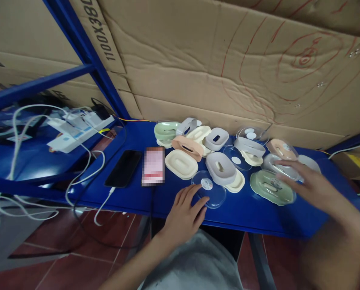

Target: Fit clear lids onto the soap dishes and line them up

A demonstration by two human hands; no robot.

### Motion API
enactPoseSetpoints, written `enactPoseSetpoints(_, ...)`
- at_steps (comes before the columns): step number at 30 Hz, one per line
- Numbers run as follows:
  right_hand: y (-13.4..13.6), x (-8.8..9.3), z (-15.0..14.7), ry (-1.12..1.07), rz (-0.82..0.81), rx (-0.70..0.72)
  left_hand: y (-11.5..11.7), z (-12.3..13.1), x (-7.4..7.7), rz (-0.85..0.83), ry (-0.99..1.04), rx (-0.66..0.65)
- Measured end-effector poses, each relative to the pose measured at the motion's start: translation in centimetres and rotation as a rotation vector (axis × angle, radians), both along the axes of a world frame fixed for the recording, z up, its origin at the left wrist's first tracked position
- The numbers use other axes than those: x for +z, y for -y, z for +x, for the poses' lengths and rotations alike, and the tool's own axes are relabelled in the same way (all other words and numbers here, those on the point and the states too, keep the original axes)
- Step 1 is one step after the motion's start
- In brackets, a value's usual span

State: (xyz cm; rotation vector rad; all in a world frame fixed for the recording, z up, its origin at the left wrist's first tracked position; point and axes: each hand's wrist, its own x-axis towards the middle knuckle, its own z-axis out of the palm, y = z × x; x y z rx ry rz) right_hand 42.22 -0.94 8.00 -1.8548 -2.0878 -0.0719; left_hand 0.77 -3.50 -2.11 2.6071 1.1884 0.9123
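Observation:
My left hand is open at the table's front edge, fingers spread, the fingertips on or just over a clear oval lid with a round white sticker. To the right, my right hand reaches in with fingers extended and apart, over a grey soap dish under a clear cover; whether it touches the cover I cannot tell. Just in front of that hand sits a green soap dish with a clear cover. Between my hands lies a grey oval tray with a slot, overlapping a cream oval base.
More dish parts crowd the back: a peach ring, a cream base, a green dish and a covered peach dish. Two phones lie left, near white cables and a power strip. Cardboard stands behind the blue table.

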Motion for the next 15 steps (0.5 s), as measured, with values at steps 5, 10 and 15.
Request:
enactPoseSetpoints(5,4.6,-5.2,1.5,-0.083,-0.084,0.066,-0.2,0.1,0.3,-0.053,-0.005,0.002)
enactPoseSetpoints(10,5.1,-5.5,0.2,0.017,0.152,-0.004,-0.5,0.5,0.5,-0.050,-0.004,-0.006)
enactPoseSetpoints(15,7.5,-6.6,-3.3,0.168,0.173,0.035,-0.4,0.5,0.4,-0.032,-0.005,-0.020)
